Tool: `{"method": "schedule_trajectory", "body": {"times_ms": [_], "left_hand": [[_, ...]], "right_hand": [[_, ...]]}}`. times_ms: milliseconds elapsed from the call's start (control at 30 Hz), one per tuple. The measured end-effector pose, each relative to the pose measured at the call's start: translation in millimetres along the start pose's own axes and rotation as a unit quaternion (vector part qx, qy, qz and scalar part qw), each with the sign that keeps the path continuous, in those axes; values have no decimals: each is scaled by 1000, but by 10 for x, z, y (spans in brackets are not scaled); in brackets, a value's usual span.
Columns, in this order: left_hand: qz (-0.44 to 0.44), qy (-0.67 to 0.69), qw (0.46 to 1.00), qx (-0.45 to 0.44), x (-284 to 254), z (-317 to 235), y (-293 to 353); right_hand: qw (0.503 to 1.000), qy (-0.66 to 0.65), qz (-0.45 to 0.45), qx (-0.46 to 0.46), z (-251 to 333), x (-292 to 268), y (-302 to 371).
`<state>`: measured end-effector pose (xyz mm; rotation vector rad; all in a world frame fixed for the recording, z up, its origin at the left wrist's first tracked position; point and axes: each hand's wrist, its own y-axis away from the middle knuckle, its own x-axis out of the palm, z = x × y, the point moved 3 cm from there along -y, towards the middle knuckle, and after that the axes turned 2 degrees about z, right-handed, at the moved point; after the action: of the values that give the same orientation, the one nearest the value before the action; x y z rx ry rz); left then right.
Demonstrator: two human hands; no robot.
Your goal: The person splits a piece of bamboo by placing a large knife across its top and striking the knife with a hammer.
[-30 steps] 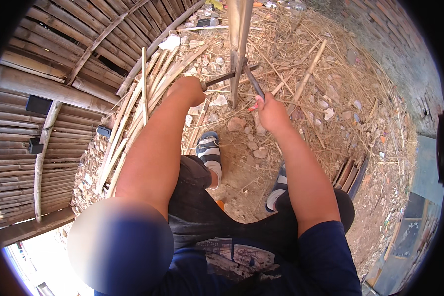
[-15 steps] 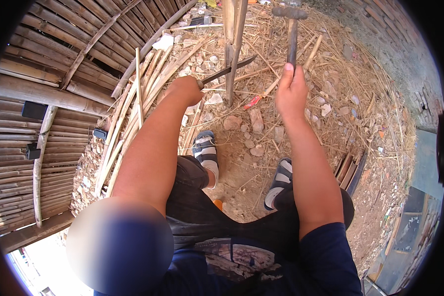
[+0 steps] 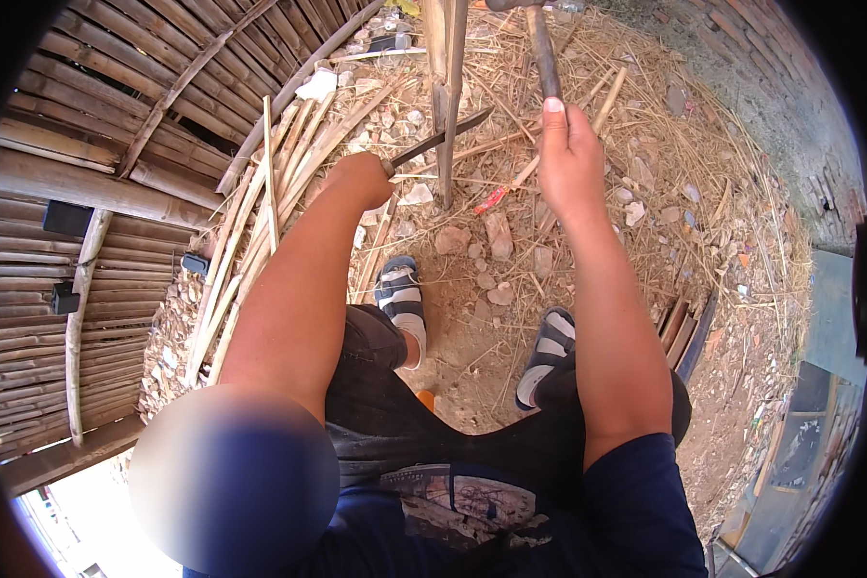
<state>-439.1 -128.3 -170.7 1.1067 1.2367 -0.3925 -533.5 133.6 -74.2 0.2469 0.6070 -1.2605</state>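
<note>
My left hand [image 3: 361,181] is closed round the handle of a long dark-bladed knife [image 3: 419,148]. Its blade slants up to the right and crosses an upright split bamboo piece [image 3: 437,58], sitting in the gap between the two halves, with the tip sticking out beyond. The bamboo's upper end runs out of the picture. To the right, my right hand [image 3: 570,166] grips a hammer [image 3: 543,60] by its dark handle. The hammer's head is at the top edge, partly cut off, apart from the bamboo.
Long bamboo strips [image 3: 248,246] lie in a pile on the left beside a slatted bamboo wall [image 3: 116,116]. Straw, stones [image 3: 499,236] and a small red wrapper [image 3: 491,200] litter the ground. A rough wall [image 3: 780,106] rises on the right, with several wooden pieces [image 3: 682,337] near my right knee.
The hammer has swung so that its head is farther up and left, nearer the bamboo. The bamboo and knife have shifted slightly left.
</note>
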Motion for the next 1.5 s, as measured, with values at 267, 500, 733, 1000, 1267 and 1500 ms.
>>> {"method": "schedule_trajectory", "body": {"times_ms": [267,500,733,1000,1267,1500], "left_hand": [[3,-10,1000,28,90,35,-52],[0,-3,1000,19,114,-38,-2],[13,-9,999,29,182,42,-121],[21,-35,999,22,161,13,-66],[4,-20,999,38,164,42,-37],[20,-45,998,43,199,53,-59]], "right_hand": [[965,172,183,79,-807,680,315],[978,98,130,130,-805,519,134],[997,-44,-69,11,-154,-23,-31],[966,167,179,86,-812,641,374],[999,48,21,5,-290,238,54],[990,77,89,83,-550,433,235]]}}
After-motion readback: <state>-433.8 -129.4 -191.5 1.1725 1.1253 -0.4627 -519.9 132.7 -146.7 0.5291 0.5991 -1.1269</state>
